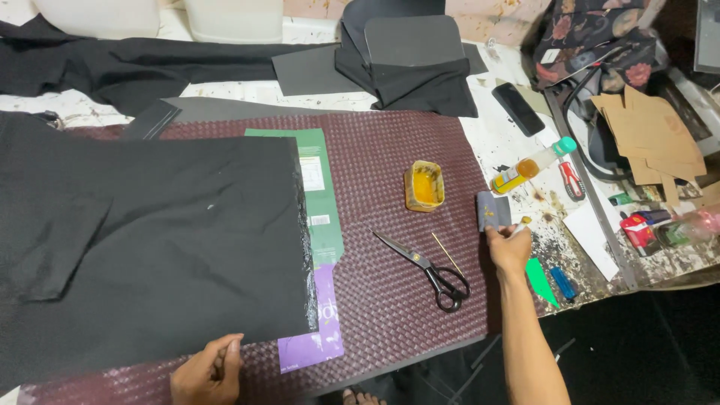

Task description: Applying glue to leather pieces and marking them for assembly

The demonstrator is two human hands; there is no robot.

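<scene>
My left hand (208,371) rests on the near edge of a large black fabric sheet (150,240) spread over a maroon woven mat (390,172). Its fingers are curled and press the cloth's lower edge. My right hand (508,246) is at the mat's right edge and pinches a small grey rectangular piece (493,210) held upright. Under the fabric's right edge shows a green and purple card (324,225). Black scissors (429,270) lie between my hands, beside a thin stick (447,253). A yellow glue tin (424,186) stands just left of the grey piece.
To the right lie a squeeze bottle with a teal cap (534,165), a black phone-like slab (518,109), cardboard pieces (652,135), a green blade-shaped tool (540,280) and a blue lighter (562,283). Black fabric and grey panels (412,60) sit at the back.
</scene>
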